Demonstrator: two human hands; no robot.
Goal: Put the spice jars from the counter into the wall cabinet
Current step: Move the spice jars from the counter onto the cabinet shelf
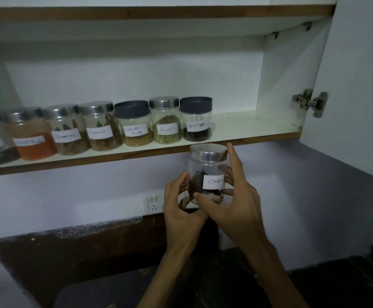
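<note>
Both hands hold one jar of cloves (208,172) up in front of the wall, just under the front edge of the cabinet shelf (247,127), so the step in hand looks like the lift toward the cabinet. The left hand (181,210) curls around the lower left of the glass, and the right hand (236,203) grips the lower right with thumb across the front while its forefinger points straight up beside the metal lid. The jar stands upright, label facing out. On the shelf a row of jars already runs from the far left to the black pepper jar (196,118), with the fennel jar (165,120) touching or just beside it. Right of the pepper the shelf is bare up to the cabinet side, so the next move, as I judge it, calls for raising the jar above the shelf edge and setting it down in that gap. The shelf lip sits right over the lid and could catch it. The open door's hinge (309,103) hangs well apart at the right; a wall socket (154,203) shows behind the left hand
</note>
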